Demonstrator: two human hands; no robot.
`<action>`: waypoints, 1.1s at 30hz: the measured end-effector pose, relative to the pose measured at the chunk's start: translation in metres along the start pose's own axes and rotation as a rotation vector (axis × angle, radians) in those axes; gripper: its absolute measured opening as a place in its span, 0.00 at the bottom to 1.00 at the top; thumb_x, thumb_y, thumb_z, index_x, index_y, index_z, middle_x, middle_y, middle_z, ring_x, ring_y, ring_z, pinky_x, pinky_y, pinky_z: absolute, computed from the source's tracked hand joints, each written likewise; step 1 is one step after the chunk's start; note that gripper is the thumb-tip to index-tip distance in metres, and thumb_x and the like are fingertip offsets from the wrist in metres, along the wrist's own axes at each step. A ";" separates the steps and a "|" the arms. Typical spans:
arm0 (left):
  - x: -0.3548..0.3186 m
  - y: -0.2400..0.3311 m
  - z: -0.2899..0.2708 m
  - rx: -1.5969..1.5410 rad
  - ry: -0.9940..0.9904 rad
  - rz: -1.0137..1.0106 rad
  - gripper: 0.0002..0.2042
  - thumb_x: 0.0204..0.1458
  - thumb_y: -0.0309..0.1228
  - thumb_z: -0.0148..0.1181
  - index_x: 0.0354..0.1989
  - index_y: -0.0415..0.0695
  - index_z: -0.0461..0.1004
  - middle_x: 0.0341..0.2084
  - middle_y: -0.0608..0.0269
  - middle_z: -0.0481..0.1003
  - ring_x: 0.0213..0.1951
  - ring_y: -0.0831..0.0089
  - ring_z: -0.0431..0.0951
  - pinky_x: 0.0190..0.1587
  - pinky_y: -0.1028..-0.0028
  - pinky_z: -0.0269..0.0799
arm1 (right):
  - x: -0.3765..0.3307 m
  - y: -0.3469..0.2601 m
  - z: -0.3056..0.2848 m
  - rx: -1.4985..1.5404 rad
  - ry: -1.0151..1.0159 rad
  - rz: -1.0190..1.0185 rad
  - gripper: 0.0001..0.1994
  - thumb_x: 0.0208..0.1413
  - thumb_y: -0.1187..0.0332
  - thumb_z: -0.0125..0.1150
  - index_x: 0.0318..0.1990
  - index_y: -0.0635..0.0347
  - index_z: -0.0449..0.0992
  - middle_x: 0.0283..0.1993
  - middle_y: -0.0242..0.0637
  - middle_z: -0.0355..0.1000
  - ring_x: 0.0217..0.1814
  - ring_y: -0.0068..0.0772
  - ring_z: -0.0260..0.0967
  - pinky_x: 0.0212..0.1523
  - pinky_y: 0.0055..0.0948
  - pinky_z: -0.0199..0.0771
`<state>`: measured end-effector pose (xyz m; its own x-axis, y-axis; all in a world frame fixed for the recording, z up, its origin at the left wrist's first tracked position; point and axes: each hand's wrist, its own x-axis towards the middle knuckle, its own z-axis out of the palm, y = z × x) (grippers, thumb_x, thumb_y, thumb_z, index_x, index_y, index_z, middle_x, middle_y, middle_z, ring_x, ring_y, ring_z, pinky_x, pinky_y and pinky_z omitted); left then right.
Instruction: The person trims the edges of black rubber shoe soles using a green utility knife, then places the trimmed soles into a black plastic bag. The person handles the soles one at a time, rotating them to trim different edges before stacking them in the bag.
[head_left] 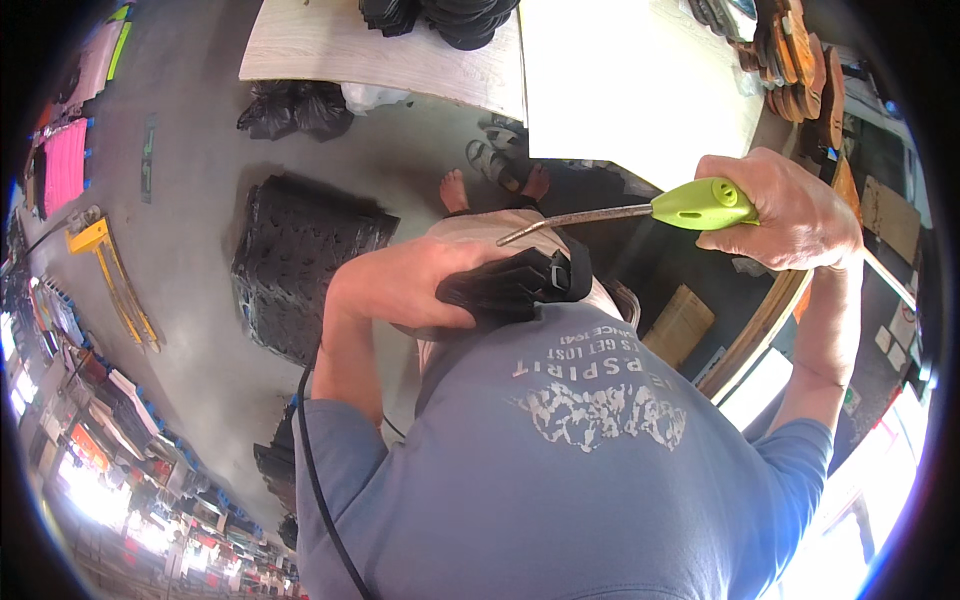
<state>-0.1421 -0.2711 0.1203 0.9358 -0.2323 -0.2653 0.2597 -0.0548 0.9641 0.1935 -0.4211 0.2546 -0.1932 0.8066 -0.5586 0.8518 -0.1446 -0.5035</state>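
Observation:
My left hand (400, 280) is closed around a black folded strap piece (510, 285), which looks like a sandal upper with a small metal buckle. It is held just above my lap. My right hand (795, 210) grips the lime-green handle of a hand tool (705, 204). A slim metal rod runs from that handle to the left, slightly bent toward its end. The rod's tip is in the air, a little above the black strap piece and apart from it in this view. What kind of tip it has is too small to tell.
Ahead stands a pale table (380, 55) carrying black sole-shaped stacks (465, 20). Brown shoe-shaped forms (800, 65) crowd its far right side. On the floor lie a large black-wrapped bundle (300, 260), black bags (295, 108), sandals (490, 165) and a yellow pallet jack (110, 270). A cable (315, 480) hangs along my left side.

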 end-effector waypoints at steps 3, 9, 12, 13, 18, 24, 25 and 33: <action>0.001 0.001 0.000 0.016 0.003 -0.018 0.39 0.43 0.28 0.72 0.69 0.41 0.66 0.53 0.46 0.79 0.52 0.52 0.81 0.57 0.65 0.74 | 0.014 0.002 -0.001 0.210 -0.179 -0.004 0.17 0.50 0.68 0.75 0.44 0.61 0.74 0.27 0.41 0.75 0.28 0.42 0.76 0.33 0.37 0.72; 0.000 -0.002 0.003 -0.041 0.048 -0.019 0.39 0.43 0.28 0.71 0.69 0.41 0.66 0.52 0.46 0.79 0.52 0.54 0.81 0.57 0.65 0.74 | 0.026 -0.001 0.006 0.185 -0.166 -0.023 0.17 0.49 0.66 0.76 0.42 0.62 0.74 0.27 0.44 0.75 0.29 0.46 0.74 0.33 0.37 0.72; -0.001 -0.003 0.004 -0.026 0.062 0.037 0.37 0.43 0.27 0.71 0.67 0.39 0.67 0.53 0.47 0.79 0.52 0.58 0.81 0.57 0.67 0.73 | 0.027 -0.003 0.004 0.219 -0.188 0.042 0.17 0.49 0.66 0.76 0.41 0.62 0.75 0.27 0.43 0.75 0.29 0.46 0.74 0.33 0.37 0.72; -0.002 -0.004 0.003 -0.045 0.046 0.058 0.37 0.43 0.26 0.72 0.67 0.38 0.67 0.53 0.48 0.79 0.52 0.59 0.81 0.58 0.67 0.73 | 0.026 -0.004 0.003 0.224 -0.189 0.059 0.17 0.49 0.66 0.76 0.41 0.62 0.75 0.27 0.43 0.75 0.29 0.46 0.74 0.33 0.37 0.72; -0.011 -0.021 0.002 -0.146 0.040 -0.079 0.36 0.43 0.24 0.72 0.65 0.34 0.68 0.53 0.52 0.80 0.51 0.63 0.80 0.59 0.70 0.72 | 0.016 -0.003 0.006 0.218 -0.171 -0.004 0.16 0.52 0.67 0.73 0.45 0.64 0.75 0.32 0.45 0.77 0.32 0.42 0.76 0.36 0.39 0.75; -0.034 -0.071 0.003 -0.676 0.468 0.023 0.35 0.45 0.27 0.72 0.65 0.33 0.69 0.55 0.52 0.78 0.53 0.63 0.79 0.58 0.65 0.75 | -0.002 -0.002 0.036 0.422 0.079 0.058 0.16 0.52 0.69 0.77 0.44 0.62 0.76 0.30 0.40 0.76 0.30 0.37 0.74 0.35 0.33 0.72; -0.033 -0.078 0.004 -0.771 0.575 0.149 0.34 0.48 0.28 0.71 0.65 0.32 0.68 0.58 0.52 0.76 0.54 0.63 0.79 0.58 0.64 0.76 | -0.004 -0.004 0.043 0.454 0.110 0.084 0.16 0.52 0.69 0.77 0.44 0.62 0.76 0.30 0.40 0.76 0.31 0.36 0.73 0.36 0.33 0.72; 0.018 -0.078 -0.017 -1.124 1.167 0.865 0.28 0.71 0.38 0.44 0.72 0.32 0.56 0.69 0.55 0.64 0.58 0.53 0.76 0.56 0.57 0.79 | -0.008 -0.031 0.095 0.464 0.398 0.211 0.15 0.56 0.73 0.73 0.49 0.62 0.76 0.36 0.43 0.80 0.36 0.40 0.80 0.39 0.34 0.78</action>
<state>-0.1413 -0.2546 0.0401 0.4203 0.9019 -0.0997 -0.7697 0.4125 0.4872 0.1221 -0.4770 0.2123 0.2270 0.8715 -0.4347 0.5355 -0.4845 -0.6917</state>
